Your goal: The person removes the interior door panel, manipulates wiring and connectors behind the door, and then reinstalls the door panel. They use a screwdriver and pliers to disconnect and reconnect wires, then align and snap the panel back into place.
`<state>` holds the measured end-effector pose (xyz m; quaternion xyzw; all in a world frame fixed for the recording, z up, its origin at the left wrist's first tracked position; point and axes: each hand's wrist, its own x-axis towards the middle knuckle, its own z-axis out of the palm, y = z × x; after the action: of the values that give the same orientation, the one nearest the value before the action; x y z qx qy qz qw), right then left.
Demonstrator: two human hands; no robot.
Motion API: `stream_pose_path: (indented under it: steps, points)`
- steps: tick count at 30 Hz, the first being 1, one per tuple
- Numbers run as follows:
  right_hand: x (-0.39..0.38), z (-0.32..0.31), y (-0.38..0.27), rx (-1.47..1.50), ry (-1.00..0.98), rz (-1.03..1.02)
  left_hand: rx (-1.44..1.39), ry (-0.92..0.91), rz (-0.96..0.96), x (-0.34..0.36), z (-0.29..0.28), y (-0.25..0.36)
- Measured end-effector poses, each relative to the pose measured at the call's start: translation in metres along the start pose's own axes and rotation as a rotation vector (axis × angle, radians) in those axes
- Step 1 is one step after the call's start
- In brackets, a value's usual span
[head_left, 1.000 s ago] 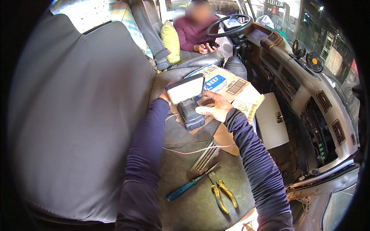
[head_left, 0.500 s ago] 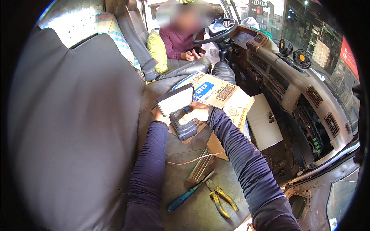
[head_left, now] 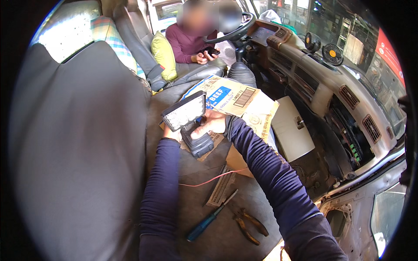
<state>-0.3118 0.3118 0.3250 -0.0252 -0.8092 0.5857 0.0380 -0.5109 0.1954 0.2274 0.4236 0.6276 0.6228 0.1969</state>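
In front of me is a black cordless work light (head_left: 185, 114) with a rectangular white lamp panel tilted up and a chunky black base, probably its battery pack. My left hand (head_left: 173, 134) grips it from the left, its fingers mostly hidden behind the lamp head. On the other side my right hand (head_left: 213, 122) is closed around the body, thumb lying over the base. Beneath the light lies a flattened cardboard box (head_left: 257, 101). Closer to me on the dark seat rest a blue-handled screwdriver (head_left: 202, 226), pliers (head_left: 250, 226) and a slatted vent grille (head_left: 221, 187).
A thin reddish wire (head_left: 209, 179) crosses the seat. Another person (head_left: 187, 43) sits by the steering wheel (head_left: 237, 32) holding a phone. The dashboard (head_left: 305, 74) runs along the right, with an opened section and a pale panel (head_left: 294, 130) below. A tall black seatback (head_left: 82, 143) rises at left.
The lamp panel went from evenly bright white to showing a speckled pattern, and the pliers and grille look darker. The view shifted slightly; both hands keep hold of the work light.
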Motion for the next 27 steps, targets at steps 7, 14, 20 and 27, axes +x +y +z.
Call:
stream_pose_path:
  steps: [7,14,20,27]
  points:
    - [-0.039,0.008,-0.02,-0.337,0.208,0.107,-0.039,0.059,-0.056,0.019,-0.027,0.01]
    - [-0.189,0.005,-0.053,-0.512,0.411,-0.181,-0.131,0.194,-0.135,0.046,-0.052,0.023]
    - [-0.352,0.045,-0.099,-0.094,0.313,-0.259,-0.195,0.318,-0.009,0.065,-0.09,0.074]
    - [-0.409,0.178,-0.142,0.291,-0.207,-1.092,-0.206,0.684,0.59,-0.001,-0.119,0.242]
